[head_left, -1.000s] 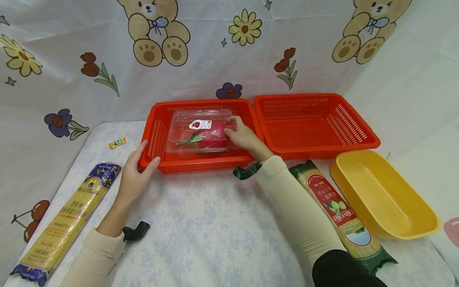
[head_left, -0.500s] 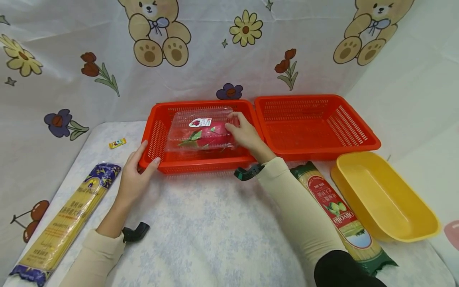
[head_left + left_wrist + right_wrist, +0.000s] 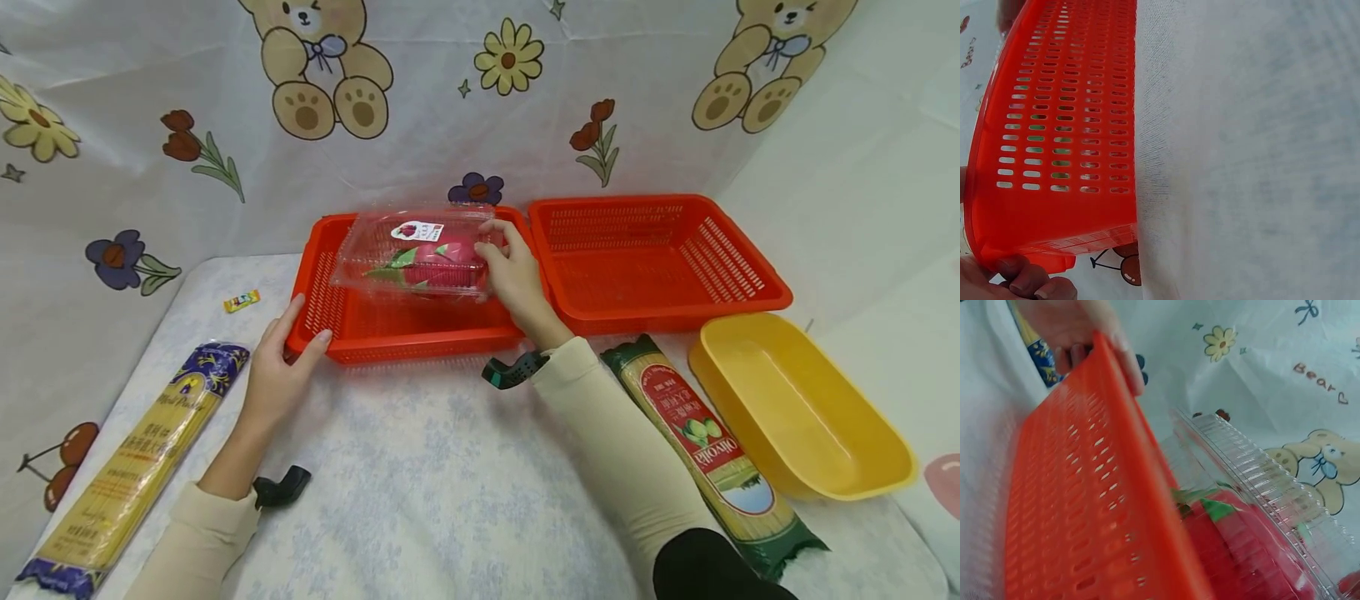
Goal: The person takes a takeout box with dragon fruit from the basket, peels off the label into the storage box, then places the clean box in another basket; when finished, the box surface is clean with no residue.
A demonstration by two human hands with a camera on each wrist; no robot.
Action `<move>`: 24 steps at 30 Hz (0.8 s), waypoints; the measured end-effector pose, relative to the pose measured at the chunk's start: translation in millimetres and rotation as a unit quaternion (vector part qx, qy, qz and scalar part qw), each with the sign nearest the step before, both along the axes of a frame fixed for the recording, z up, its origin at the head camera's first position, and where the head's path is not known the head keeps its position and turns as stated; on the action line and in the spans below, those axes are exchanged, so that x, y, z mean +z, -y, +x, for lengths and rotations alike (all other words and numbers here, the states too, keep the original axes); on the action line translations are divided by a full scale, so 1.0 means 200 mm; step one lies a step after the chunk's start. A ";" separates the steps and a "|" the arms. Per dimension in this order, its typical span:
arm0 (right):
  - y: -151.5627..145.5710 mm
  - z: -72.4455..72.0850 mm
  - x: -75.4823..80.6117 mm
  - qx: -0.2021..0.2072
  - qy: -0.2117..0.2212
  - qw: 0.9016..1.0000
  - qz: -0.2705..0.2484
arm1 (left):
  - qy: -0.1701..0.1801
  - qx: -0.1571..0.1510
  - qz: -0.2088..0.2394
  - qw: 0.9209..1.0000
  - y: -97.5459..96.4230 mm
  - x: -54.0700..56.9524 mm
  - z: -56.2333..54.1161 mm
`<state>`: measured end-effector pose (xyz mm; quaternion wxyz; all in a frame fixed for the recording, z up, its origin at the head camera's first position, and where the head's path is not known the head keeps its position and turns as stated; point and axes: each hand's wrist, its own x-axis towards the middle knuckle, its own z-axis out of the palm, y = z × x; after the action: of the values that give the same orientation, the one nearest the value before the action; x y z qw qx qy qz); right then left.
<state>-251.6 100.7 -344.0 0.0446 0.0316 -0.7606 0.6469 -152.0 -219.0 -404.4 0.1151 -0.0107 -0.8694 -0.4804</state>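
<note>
Right hand [image 3: 517, 279] pinches clear box [image 3: 367, 246] (dragon fruit [image 3: 442, 268] inside) over red basket [image 3: 420, 347]; left hand [image 3: 279, 368] grips same basket.

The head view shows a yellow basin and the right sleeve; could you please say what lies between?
In the head view, the green-ended Olivoilà pasta pack lies between the yellow basin and right sleeve.

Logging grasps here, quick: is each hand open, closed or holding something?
Left hand: holding the left red basket near one corner.
Right hand: holding the clear container.
</note>
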 end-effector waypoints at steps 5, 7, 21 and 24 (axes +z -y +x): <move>0.00 0.05 0.05 -0.008 -0.022 0.998 -0.051 | 0.006 0.000 -0.003 1.000 0.00 0.01 0.00; -0.01 0.08 0.07 -0.009 -0.027 0.998 -0.063 | 0.010 0.001 -0.005 1.000 0.00 0.01 0.00; -0.03 0.36 0.14 -0.010 -0.066 0.996 -0.064 | 0.014 0.008 0.005 1.000 -0.01 0.01 0.01; -0.03 0.43 0.15 0.000 -0.074 0.995 -0.073 | -0.005 0.004 0.018 1.000 -0.01 0.01 0.01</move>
<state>-166.5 107.0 -314.8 0.1030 0.0760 -0.7057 0.6969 -150.7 -216.0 -403.3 0.1216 -0.0078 -0.8599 -0.4956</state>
